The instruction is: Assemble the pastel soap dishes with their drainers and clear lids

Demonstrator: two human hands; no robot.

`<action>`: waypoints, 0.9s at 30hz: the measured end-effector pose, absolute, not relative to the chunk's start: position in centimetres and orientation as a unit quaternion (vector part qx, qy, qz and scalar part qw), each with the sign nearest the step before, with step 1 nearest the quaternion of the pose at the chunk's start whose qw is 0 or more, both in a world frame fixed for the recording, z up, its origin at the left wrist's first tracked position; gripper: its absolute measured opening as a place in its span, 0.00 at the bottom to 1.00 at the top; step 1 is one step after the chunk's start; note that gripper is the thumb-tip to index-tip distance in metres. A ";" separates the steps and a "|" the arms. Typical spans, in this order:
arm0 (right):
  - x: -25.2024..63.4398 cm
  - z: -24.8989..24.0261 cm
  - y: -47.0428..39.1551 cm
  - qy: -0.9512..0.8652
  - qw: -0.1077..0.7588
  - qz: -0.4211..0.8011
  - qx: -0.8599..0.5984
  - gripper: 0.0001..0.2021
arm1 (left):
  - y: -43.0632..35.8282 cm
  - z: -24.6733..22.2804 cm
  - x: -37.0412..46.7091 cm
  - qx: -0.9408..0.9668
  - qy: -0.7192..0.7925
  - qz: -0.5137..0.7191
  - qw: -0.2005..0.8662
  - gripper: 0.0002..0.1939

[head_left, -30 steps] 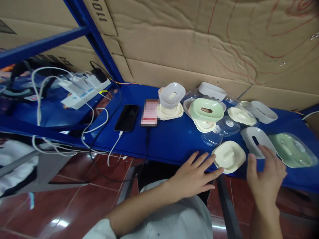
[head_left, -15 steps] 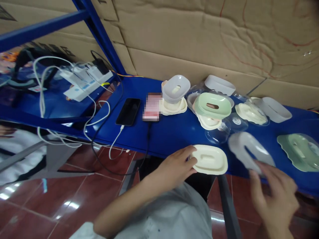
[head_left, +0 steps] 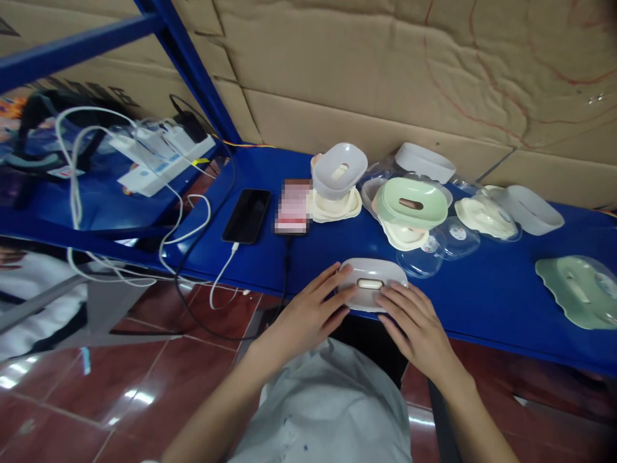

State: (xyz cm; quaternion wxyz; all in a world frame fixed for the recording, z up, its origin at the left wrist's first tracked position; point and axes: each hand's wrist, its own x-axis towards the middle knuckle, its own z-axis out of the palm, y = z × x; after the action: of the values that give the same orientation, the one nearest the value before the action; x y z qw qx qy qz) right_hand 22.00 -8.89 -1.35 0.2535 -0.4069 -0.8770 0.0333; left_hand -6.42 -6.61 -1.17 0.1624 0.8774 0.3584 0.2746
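Note:
A grey oval dish (head_left: 369, 270) sits at the front edge of the blue table, with a cream raised bar (head_left: 370, 283) showing through its central slot. My left hand (head_left: 318, 308) grips the dish's left side with its fingers on the rim. On the right side, my right hand (head_left: 414, 321) rests its fingers on the same dish. Whatever lies under the dish is mostly hidden. Behind it stand a green dish (head_left: 409, 196) on cream and grey pieces, and another grey dish (head_left: 340, 170) above a cream piece (head_left: 335, 209).
A black phone (head_left: 247, 216) and a second phone (head_left: 292, 207) lie to the left with cables. Clear plastic covers (head_left: 421, 257), a grey dish (head_left: 533, 209) and a wavy green piece (head_left: 581, 289) lie to the right. A power strip (head_left: 164, 167) is at the far left.
My right hand has brought the grey dish leftward onto the cream oval piece. My left hand has moved slightly left and up with that piece, and both hands now hold the stacked pair.

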 end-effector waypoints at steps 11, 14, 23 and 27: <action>24.1 0.9 -6.6 -0.811 0.328 -0.035 -0.483 0.24 | -6.6 -1.8 -5.9 0.845 0.387 0.322 0.180 0.19; 25.9 2.3 -3.8 -0.764 0.316 -0.095 -0.554 0.21 | -6.5 -1.3 -6.1 0.829 0.400 0.344 0.186 0.17; 29.8 0.5 -2.8 -0.726 0.247 -0.107 -0.632 0.23 | -5.9 -0.9 -6.4 0.811 0.428 0.338 0.212 0.17; 28.1 0.0 -6.6 -0.762 0.265 -0.119 -0.578 0.24 | -5.7 -1.0 -6.5 0.805 0.424 0.349 0.222 0.17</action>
State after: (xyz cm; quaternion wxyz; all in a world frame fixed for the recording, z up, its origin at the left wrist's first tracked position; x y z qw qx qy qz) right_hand 28.06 -6.61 -0.03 0.2649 -0.5782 -0.7625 -0.1188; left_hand -6.50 -5.71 -1.02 0.2222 0.8054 0.4243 0.3492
